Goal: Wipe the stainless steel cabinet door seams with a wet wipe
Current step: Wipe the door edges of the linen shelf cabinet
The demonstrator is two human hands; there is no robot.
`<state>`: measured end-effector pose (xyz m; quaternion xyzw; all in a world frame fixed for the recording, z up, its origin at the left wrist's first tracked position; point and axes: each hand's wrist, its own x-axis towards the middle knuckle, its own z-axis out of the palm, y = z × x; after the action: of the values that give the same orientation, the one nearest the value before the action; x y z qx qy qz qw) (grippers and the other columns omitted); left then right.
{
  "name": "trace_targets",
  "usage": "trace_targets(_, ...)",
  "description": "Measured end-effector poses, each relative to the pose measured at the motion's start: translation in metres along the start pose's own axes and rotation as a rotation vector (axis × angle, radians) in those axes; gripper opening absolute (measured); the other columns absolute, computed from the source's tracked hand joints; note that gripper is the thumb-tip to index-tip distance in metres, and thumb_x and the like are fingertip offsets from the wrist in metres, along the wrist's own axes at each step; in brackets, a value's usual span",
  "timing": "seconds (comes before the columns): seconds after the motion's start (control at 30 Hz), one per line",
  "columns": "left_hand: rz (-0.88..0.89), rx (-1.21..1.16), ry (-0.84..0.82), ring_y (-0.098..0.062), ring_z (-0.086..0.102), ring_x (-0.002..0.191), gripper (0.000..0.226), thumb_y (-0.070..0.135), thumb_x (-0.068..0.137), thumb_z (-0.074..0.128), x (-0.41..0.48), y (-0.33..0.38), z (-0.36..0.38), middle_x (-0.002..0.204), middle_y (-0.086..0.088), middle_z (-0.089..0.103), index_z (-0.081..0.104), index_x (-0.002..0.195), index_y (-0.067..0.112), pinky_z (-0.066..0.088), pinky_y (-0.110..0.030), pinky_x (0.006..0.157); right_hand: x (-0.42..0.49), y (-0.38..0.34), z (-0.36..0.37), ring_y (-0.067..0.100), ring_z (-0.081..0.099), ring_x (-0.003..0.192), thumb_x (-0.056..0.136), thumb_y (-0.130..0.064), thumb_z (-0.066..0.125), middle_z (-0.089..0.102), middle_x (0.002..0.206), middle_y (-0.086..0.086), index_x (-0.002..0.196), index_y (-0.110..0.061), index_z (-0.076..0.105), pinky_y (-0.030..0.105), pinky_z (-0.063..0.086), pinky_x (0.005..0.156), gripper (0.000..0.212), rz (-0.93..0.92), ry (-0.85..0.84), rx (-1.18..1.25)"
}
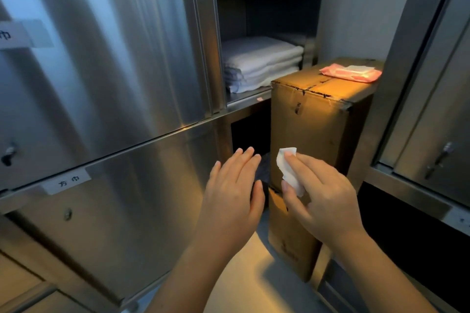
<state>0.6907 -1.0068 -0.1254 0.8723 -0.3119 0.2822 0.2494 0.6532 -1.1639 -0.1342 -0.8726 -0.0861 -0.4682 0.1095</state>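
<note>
Though dim, towels [262, 63] in open cabinet [216, 46]

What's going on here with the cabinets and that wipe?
A person faces stainless steel cabinets. Their right hand pinches a crumpled white wet wipe, held up in front of a tall cardboard box. The left hand is open, fingers straight, near the lower cabinet door. The wipe is not on the door seam at this moment. A pink wipe pack lies on top of the box.
</note>
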Motion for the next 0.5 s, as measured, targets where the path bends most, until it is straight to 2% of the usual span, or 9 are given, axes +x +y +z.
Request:
trace_targets(0.13,-0.021,0.009,0.006,-0.01,0.036,0.122,0.04,0.019,0.084,0.055,0.023,-0.004,0.031,0.128,-0.003,0.058,0.059,0.123,0.012,0.02,-0.05,0.1,0.015,0.033,0.021,0.023,0.069,0.085,0.086,-0.031,0.047,0.07,0.1,0.014,0.108,0.002,0.066,0.022,0.044,0.076,0.044,-0.002,-0.035,0.024)
trace_targets(0.5,-0.08,-0.035,-0.024,-0.009,0.034,0.125,0.042,0.02,0.087,0.052,0.086,-0.04,0.088,0.135,-0.003,0.052,0.055,0.128,0.013,0.016,-0.045,0.104,0.055,0.086,0.086,0.024,0.068,0.088,0.085,-0.032,0.048,0.069,0.102,0.013,0.108,0.001,0.066,0.025,0.045,0.08,0.044,-0.017,-0.049,0.057)
